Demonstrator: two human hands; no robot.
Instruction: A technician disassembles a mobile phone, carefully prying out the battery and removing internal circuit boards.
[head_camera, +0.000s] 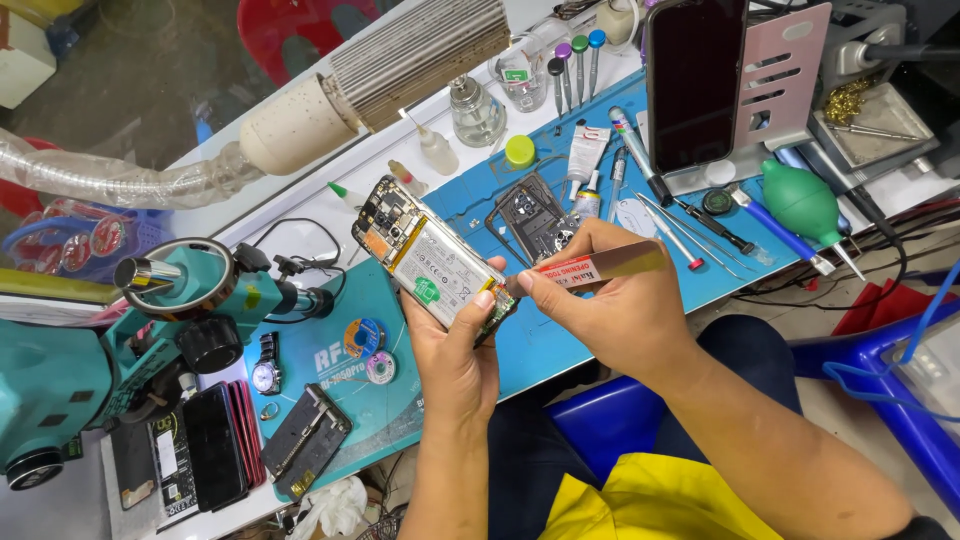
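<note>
Head view: left hand (455, 345) grips the opened phone (430, 262) at centre, tilted toward 10 o'clock over the blue mat (560, 335), right hand (610, 300) pinches a flat pry tool (600, 265) at its lower edge by the battery (445, 272); a slip could gouge the battery or tear a flex.

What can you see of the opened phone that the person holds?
The opened phone has its back cover off. A white battery with a green sticker fills most of the body, and the circuit board with an orange part shows at the far end. It is tilted, held above the blue mat. The left hand clasps its near end, and the right hand presses a thin flat metal opening tool against that end.
</note>
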